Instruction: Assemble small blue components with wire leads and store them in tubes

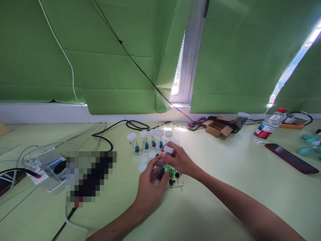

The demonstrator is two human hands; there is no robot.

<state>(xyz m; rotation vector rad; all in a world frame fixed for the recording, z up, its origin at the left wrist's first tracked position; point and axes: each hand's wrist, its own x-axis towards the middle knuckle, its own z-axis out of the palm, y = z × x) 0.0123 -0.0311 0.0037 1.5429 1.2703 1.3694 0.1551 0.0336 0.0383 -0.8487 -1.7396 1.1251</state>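
Observation:
Near the middle of the table, my right hand (182, 159) is closed on the upper part of a clear tube with a white cap (168, 149). My left hand (148, 182) curls around the lower part from the other side, and a dark piece (160, 173) shows between its thumb and fingers. Fingers hide much of the tube. Green pieces (171, 172), black knobs (177, 175) and thin metal hex keys (177, 186) lie beside the hands. Behind them stand several clear capped tubes (136, 149) with blue parts inside. Loose white caps (142, 167) lie left of my fingers.
At left are a white power strip (47, 177), cables and a pixelated dark object (92, 177). An open cardboard box (218, 129), a can (241, 120), a water bottle (268, 127), a dark red phone-like slab (291, 158) and teal objects (307, 145) occupy the right.

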